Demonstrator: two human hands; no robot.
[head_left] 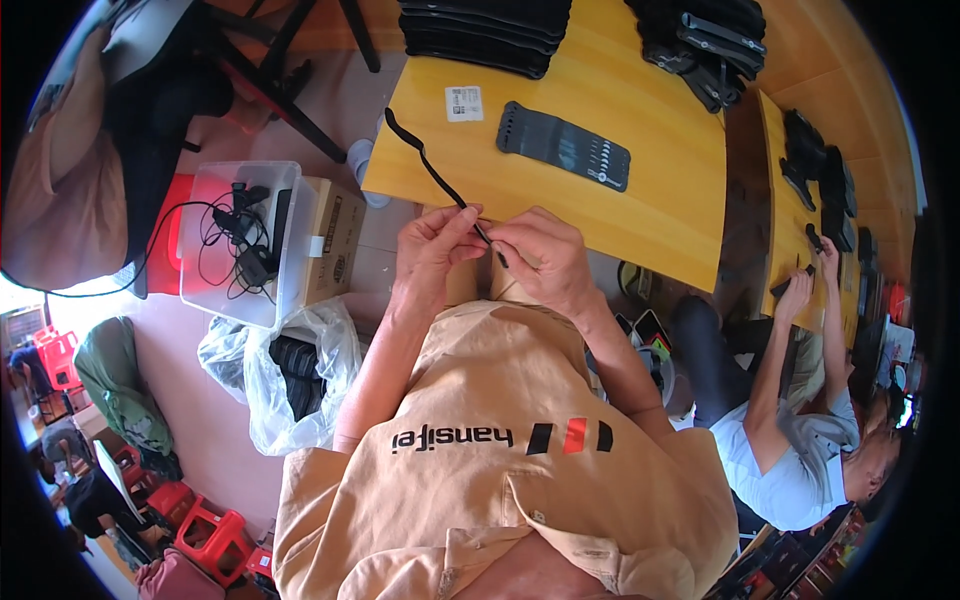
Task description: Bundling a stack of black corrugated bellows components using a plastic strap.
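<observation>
A narrow black strap (pixel 439 182) runs between my two hands, just off the front edge of the yellow table (pixel 440 150). Its long free end rises past my left hand toward the table's left corner. My left hand (pixel 432 245) pinches the strap between thumb and fingers. Close beside it, my right hand (pixel 548 258) grips the short lower end, whose tip pokes out below the fingers. On the table lies a dark grey flat card-like piece (pixel 562 150) with pale markings and holes along its ends. Left of it is a small white printed label (pixel 464 104).
A stack of black flat pieces (pixel 485 35) and a black pile (pixel 705 45) sit on the table's far side. Left on the floor are a clear bin (pixel 290 260) of cables, a cardboard box (pixel 335 235) and a plastic bag (pixel 345 345). At right, a co-worker (pixel 800 430) handles black pieces.
</observation>
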